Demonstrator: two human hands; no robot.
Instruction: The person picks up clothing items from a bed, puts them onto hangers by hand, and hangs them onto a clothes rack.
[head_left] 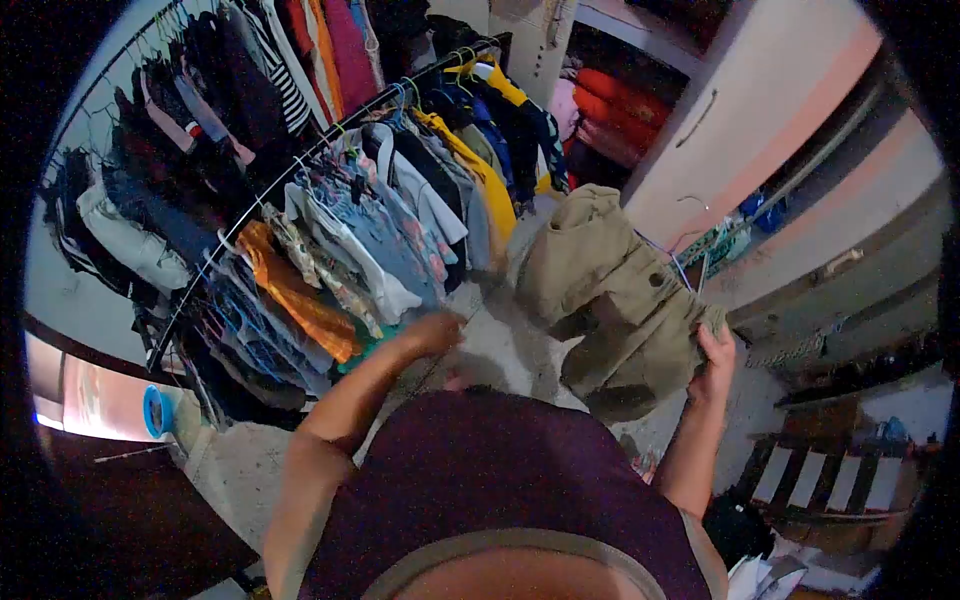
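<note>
My right hand grips the waistband edge of a pair of khaki shorts, its fingers closed on the cloth. The shorts hang slack in front of me, spread toward the upper left, with a dark button at the waist. A thin hanger shows at their waist opening. Lower and nearer my body, my left hand is apart from the shorts, close to the hung clothes; its fingers are blurred, so whether they hold anything is unclear.
Two clothes racks full of hanging garments run along my left and front. A pale cabinet door stands open at the upper right, beside stacked red cloth. More hangers are behind the shorts. A blue round object is far left.
</note>
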